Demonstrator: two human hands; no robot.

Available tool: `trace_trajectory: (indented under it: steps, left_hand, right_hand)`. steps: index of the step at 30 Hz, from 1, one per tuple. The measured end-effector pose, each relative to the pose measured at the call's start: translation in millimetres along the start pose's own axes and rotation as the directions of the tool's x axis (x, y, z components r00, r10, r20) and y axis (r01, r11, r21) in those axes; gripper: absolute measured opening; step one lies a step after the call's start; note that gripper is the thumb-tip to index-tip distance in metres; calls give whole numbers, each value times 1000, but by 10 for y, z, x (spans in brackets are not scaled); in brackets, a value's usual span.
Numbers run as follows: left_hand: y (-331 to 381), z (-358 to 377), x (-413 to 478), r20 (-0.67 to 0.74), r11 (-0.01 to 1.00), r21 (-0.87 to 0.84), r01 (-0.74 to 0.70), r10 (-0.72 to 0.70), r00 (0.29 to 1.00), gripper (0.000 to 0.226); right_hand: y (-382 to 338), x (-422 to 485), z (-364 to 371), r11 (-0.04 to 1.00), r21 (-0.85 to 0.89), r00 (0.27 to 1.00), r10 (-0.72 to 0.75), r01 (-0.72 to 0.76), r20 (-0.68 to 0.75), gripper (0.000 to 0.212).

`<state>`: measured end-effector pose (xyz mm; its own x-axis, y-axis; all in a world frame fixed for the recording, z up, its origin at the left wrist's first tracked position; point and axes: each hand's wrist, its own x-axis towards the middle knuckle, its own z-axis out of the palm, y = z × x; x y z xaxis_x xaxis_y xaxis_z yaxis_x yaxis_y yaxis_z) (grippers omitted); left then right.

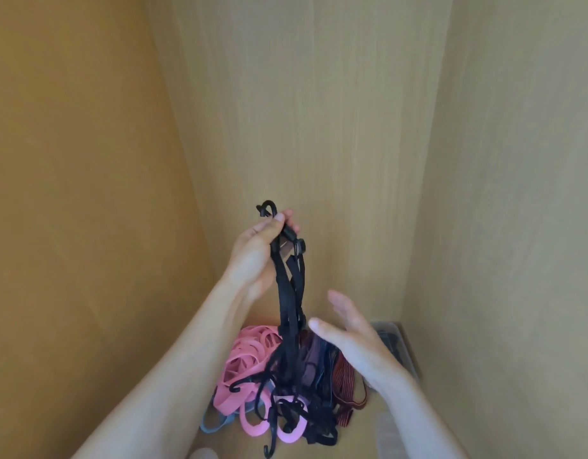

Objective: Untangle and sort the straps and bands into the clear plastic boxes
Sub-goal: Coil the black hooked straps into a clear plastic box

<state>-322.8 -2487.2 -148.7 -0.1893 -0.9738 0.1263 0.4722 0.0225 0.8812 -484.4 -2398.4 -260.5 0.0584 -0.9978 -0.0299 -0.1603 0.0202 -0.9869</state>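
My left hand (254, 251) is raised and pinches the hooked top end of a bundle of black straps (287, 293), which hangs down into a tangled pile below. In that pile lie pink bands (244, 359), dark red striped bands (347, 384), purple and grey-blue bands and more black hooks. My right hand (355, 342) hovers beside the hanging straps with straight fingers and holds nothing. A clear plastic box (396, 342) stands behind my right hand, partly hidden, with something dark inside it.
Wooden panels close in the space on the left, back and right (302, 111). The pile rests on the wooden floor of this compartment. A second clear plastic shape (385, 429) shows at the lower right, blurred.
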Motion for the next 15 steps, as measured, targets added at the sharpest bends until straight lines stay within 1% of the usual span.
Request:
trace_trajectory:
  steps: [1,2,3,4,6,9,10,11,13,14,15]
  left_hand:
    - [-22,37,-24,17,1000,-14,15,-14,1000,20]
    - [-45,71,-48,37,999,-23,27,-26,999,20]
    - [-64,102,-72,56,999,-28,38,-37,998,20]
    - [-79,126,-95,70,998,-30,49,-47,996,20]
    - [-99,151,-130,80,998,-27,62,-60,995,20]
    - [-77,99,-151,67,999,3,44,-44,997,19]
    - [-64,53,-152,63,999,18,37,-38,997,18]
    - [-51,-5,-156,56,998,53,33,-36,998,16]
    - [-29,-133,-173,41,981,190,45,-54,998,15]
    - [-22,-191,-188,50,964,258,60,-75,996,17]
    - [-15,-249,-205,70,953,290,85,-109,992,22]
  right_hand:
    - [-153,47,30,999,33,999,-42,42,6,102]
    - [-297,105,60,993,90,997,-73,71,11,99]
    - [-422,168,90,985,149,996,-88,84,18,90]
    - [-528,223,126,976,197,995,-99,92,28,75]
    - [-631,301,208,968,229,992,-115,102,44,44]
    - [-607,308,304,960,263,990,-118,94,76,15]
    - [-603,301,325,963,251,992,-112,94,56,13]
    - [-603,293,336,971,224,995,-96,89,24,17]
    - [-596,305,309,988,137,996,-73,79,-46,23]
    - [-598,310,277,993,81,995,-76,81,-61,25]
    - [-605,314,241,996,31,995,-84,86,-61,25]
